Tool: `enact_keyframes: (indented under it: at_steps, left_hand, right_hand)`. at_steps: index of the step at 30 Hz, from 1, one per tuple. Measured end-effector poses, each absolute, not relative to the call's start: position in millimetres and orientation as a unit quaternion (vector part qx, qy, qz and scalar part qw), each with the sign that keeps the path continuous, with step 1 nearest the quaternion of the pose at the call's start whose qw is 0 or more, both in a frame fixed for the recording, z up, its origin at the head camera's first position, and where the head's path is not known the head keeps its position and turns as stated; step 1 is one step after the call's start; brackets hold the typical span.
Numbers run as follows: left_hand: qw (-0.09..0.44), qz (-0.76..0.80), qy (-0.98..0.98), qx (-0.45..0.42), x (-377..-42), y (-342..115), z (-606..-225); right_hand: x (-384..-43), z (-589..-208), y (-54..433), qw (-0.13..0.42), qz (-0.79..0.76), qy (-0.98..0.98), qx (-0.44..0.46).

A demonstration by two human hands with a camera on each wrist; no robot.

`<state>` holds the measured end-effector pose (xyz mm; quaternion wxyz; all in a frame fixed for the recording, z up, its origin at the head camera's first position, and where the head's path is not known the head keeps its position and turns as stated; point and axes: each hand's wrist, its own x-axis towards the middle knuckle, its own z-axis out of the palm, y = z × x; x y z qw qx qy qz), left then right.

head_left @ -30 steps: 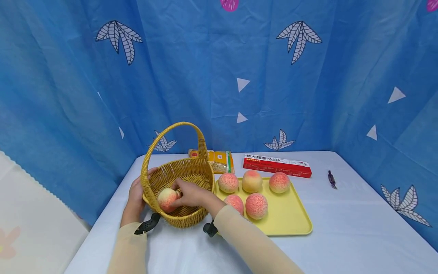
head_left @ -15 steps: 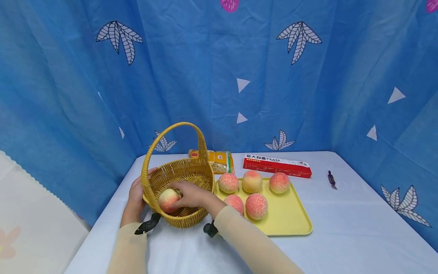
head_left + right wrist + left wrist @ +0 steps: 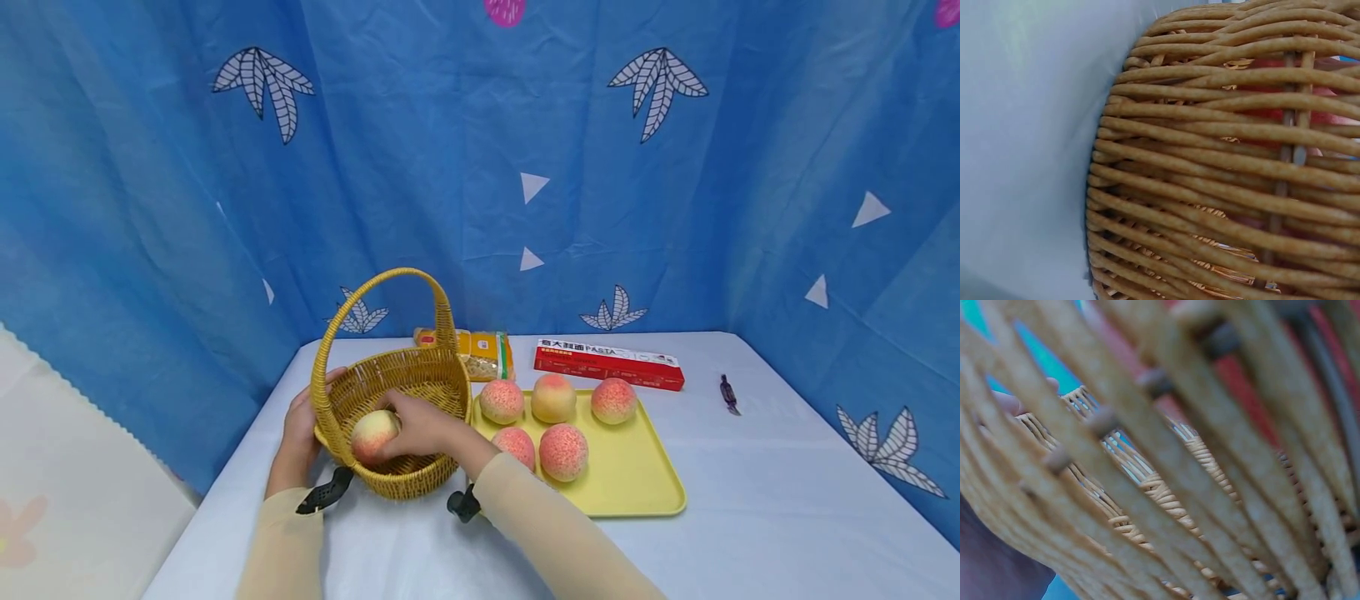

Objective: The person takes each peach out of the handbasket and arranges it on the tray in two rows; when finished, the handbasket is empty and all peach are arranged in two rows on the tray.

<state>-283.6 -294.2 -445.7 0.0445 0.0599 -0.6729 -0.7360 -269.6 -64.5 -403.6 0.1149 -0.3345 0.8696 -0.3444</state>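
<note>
A yellow wicker basket with a tall arched handle stands at the left of the table. My left hand grips the basket's left side, its fingers at the rim beneath the handle. Inside the basket my right hand holds a peach, pale yellow on top and red below, near the left wall. Wicker fills most of the left wrist view, where fingertips show past the weave. Through the basket wall in the right wrist view, the peach appears only as red patches.
Right of the basket lies a yellow tray with several peaches. A bag of pasta lies behind the basket, and a red pasta box behind the tray. A small dark wrapped item lies farther right.
The peach in my right hand has shifted very slightly to the right inside the basket, and its pale top has turned a little. My left hand stays on the basket.
</note>
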Motion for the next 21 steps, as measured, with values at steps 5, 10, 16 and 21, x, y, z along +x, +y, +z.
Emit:
enact_keyframes:
  at_steps: [5,10,16,21]
  left_hand:
    - [0.044,-0.737,-0.671,0.064,-284.5,-293.4,-445.5]
    - [0.036,-0.737,-0.672,0.064,-285.5,-293.9,-445.8]
    - [0.035,-0.746,-0.662,0.06,-285.7,-294.1,-447.6]
    - [0.033,-0.748,-0.659,0.065,-286.6,-294.1,-446.8]
  right_hand:
    - [-267.2,-402.7,-62.1,0.089,-0.366,0.869,-0.321]
    - [-263.8,-402.1,-61.1,0.057,-0.371,0.874,-0.308]
    - [-259.6,-402.9,-60.1,0.021,-0.382,0.872,-0.304]
    - [-258.1,-404.3,-58.3,-0.002,-0.413,0.857,-0.309]
